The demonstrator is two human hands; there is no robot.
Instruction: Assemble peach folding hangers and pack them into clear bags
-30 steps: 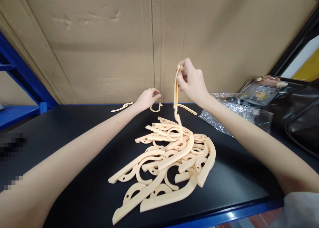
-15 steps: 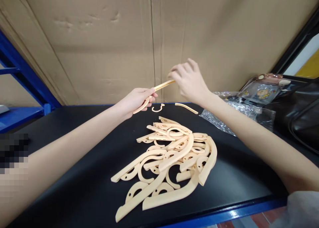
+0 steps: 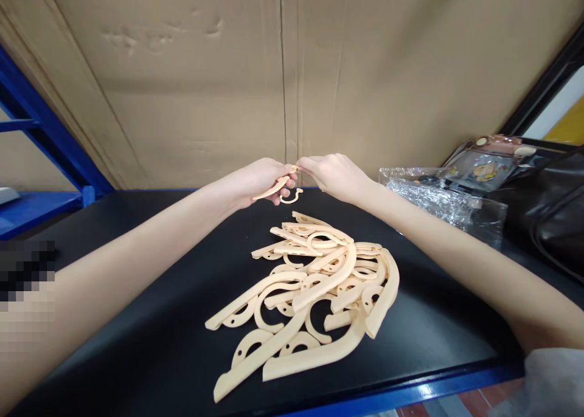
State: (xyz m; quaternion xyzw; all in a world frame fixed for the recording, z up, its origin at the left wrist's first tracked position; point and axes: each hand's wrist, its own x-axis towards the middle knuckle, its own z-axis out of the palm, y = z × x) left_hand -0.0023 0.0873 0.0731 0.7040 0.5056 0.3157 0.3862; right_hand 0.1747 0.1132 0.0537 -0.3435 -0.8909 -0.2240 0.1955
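Observation:
A beige plastic hanger arm [image 3: 271,189] lies in my left hand [image 3: 262,180], which is closed around it with the thumb on top. My right hand [image 3: 335,174] pinches at the far end [image 3: 294,169] of the held plastic, its fingertips almost meeting the left ones. The grip point is small and partly covered by fingers. Behind the hands on the black tabletop lies a loose hanger hook [image 3: 292,196]. Nearer to me spreads a pile of beige folding hangers [image 3: 323,289], with arms and curved hooks overlapping.
Crumpled clear plastic bags [image 3: 438,204] lie on the right, beside a clear pouch [image 3: 479,168] and a black bag [image 3: 556,204]. A cardboard wall [image 3: 191,89] rises behind the black table [image 3: 150,344]. Blue metal framing [image 3: 59,143] stands at left.
My right hand has come down and left, closing its fingers near my left hand. The long strip between them no longer shows. The loose arm on the table behind is out of sight.

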